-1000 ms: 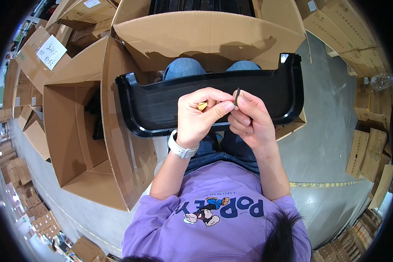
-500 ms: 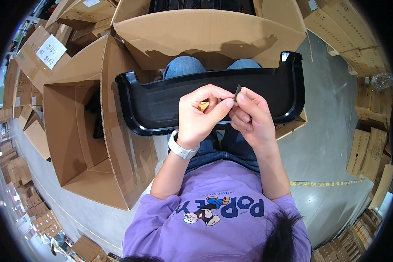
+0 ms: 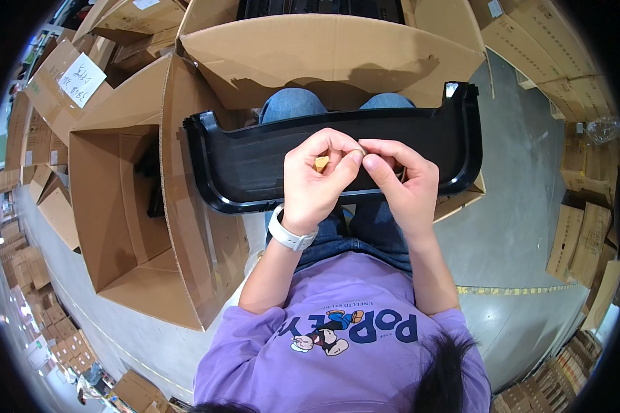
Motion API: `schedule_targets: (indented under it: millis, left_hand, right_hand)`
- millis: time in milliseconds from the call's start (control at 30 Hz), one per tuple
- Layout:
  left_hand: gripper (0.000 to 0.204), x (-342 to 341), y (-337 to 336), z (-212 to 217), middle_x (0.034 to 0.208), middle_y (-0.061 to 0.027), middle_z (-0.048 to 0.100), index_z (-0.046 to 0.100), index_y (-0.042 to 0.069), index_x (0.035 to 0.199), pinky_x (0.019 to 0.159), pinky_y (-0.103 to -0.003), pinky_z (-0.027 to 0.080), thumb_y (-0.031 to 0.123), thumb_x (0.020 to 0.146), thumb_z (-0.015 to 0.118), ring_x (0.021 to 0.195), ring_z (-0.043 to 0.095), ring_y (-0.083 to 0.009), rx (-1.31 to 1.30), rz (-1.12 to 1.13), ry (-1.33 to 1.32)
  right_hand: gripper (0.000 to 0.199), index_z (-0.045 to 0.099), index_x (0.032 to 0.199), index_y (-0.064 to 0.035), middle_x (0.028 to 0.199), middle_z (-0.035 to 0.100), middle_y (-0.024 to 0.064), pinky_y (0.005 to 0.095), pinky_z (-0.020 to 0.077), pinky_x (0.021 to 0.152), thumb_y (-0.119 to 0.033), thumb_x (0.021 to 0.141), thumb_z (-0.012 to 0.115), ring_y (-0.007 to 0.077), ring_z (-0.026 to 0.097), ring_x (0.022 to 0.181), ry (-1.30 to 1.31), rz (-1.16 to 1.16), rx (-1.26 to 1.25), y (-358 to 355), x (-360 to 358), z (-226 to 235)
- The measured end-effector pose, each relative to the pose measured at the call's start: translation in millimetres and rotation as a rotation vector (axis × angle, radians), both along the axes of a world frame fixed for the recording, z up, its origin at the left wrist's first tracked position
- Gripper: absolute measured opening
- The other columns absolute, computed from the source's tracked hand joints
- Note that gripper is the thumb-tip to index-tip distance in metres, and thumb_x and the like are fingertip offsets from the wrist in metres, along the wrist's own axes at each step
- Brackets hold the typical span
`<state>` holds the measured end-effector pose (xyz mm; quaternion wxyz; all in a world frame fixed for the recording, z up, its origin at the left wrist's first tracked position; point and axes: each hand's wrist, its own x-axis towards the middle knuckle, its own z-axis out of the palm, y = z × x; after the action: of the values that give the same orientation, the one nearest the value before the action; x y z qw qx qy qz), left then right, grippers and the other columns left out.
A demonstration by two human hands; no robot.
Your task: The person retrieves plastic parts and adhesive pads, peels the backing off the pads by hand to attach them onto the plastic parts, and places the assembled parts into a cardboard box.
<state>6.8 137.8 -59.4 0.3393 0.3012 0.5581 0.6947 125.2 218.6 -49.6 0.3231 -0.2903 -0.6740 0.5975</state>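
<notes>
My left hand is closed, thumb and forefinger pinched together, with a small yellow folded piece tucked in its curled fingers. Against its fingertips press those of my right hand, also closed. The small dark strip that showed between the fingertips is now mostly hidden behind my right fingers. Beneath both hands a long black plastic tray-like part, with a raised rim and upturned ends, lies across my lap.
In front of my knees stands an open cardboard box with black parts inside. Another open carton is at my left, black pieces within. Stacked cartons line the right, beyond the grey floor.
My right hand has turned and its fingers have bent over, so the dark strip has dropped from plain sight. My left hand has barely shifted; the black part stays put.
</notes>
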Motion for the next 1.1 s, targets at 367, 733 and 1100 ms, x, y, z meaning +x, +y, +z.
schedule_targets:
  millis: [367,733,1100]
  left_hand:
    - [0.009,-9,-4,-11,0.077,-0.008,0.05,0.048,0.002,0.064,0.052,-0.022,0.029,0.009,0.059,0.051,0.06,0.035,-0.01,0.077,0.021,-0.119]
    - [0.014,-5,-5,-23,0.052,-0.0007,0.037,0.034,0.01,0.062,0.041,-0.024,0.02,0.011,0.069,0.046,0.045,0.026,-0.0085,0.248,-0.274,-1.008]
    - [0.008,1,-3,-14,0.059,0.0085,0.045,0.058,0.005,0.087,0.045,-0.018,0.023,0.012,0.088,0.061,0.049,0.032,0.0004,0.0,-0.24,-0.644]
  right_hand:
    - [0.011,0.068,0.093,0.0,0.061,0.046,-0.0091,0.0172,0.0194,0.045,-0.008,0.085,0.066,-0.002,0.031,0.051,0.156,-0.061,-0.486,16,13,-8]
    - [0.007,0.069,0.087,-0.0016,0.061,0.054,-0.0063,0.016,0.0286,0.047,-0.002,0.081,0.069,-0.0015,0.042,0.054,-0.05,-0.213,0.187,2,11,-1]
    - [0.024,0.067,0.089,-0.0067,0.055,0.043,0.0015,0.0276,0.0329,0.04,0.0,0.066,0.074,0.0156,0.045,0.044,-0.055,-0.1,1.089,2,8,-11]
